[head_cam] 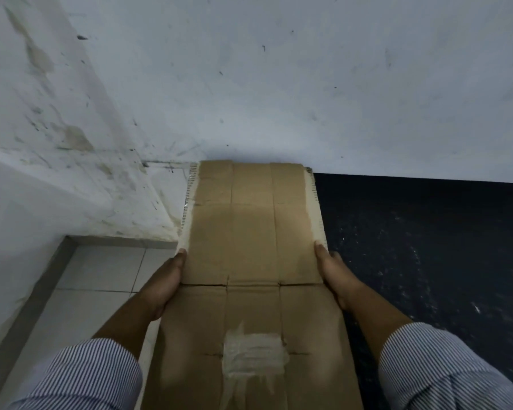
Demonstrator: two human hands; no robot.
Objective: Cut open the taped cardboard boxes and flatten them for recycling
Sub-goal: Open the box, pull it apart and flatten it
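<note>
A scuffed, stained white wall [249,84] rises behind the cardboard [249,241]. Pale glossy tiles [101,276] lie to its left and a dark speckled floor [427,247] to its right. The cardboard is a flat, creased brown sheet with frayed long edges and a crinkled tape patch [253,355] near its close end. Both hands grip its sides, the left hand [165,287] and the right hand [333,276], thumbs on top and fingers hidden beneath.

Left sleeve [80,377]: white with fine dark pinstripes, lower left of the frame, rolled up to a thick cuff (shirt cloth).
Right sleeve [456,368]: same striped cloth, lower right, rolled likewise.
Left hand [165,282], right hand [333,276]: bare, forearms [123,322] too, up to the cuffs.
</note>
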